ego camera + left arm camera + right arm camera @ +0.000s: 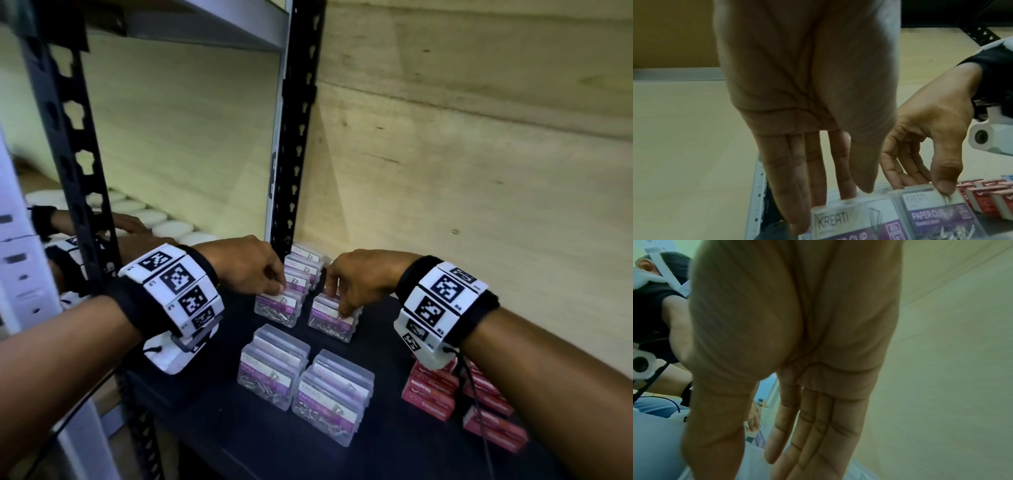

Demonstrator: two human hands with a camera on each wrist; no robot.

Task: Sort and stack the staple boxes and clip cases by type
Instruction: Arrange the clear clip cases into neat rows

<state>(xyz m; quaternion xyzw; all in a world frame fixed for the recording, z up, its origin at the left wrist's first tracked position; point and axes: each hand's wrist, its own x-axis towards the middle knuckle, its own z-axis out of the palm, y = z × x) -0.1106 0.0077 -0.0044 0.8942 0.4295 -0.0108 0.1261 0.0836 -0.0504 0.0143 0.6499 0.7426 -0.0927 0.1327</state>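
Observation:
Clear paper clip cases with purple labels stand in stacks on the black shelf (239, 428). My left hand (279, 289) touches the top of one clip case (278, 308). In the left wrist view its straight fingers (813, 178) lie behind that case (849, 219), with the thumb just above the near edge. My right hand (337, 306) pinches the neighbouring clip case (330, 320) at the top, thumb (945, 183) in front, fingers behind that case (931, 209). Red staple boxes (431, 390) lie under my right wrist. The right wrist view shows mostly my right hand's (748, 467) palm.
More clip cases stand behind my hands (303, 270), and two stacks sit nearer me (270, 373) (332, 401). A black slotted post (294, 137) rises just behind my left hand. A plywood wall closes the back. White round lids (154, 219) and another person's hand (130, 222) are on the left.

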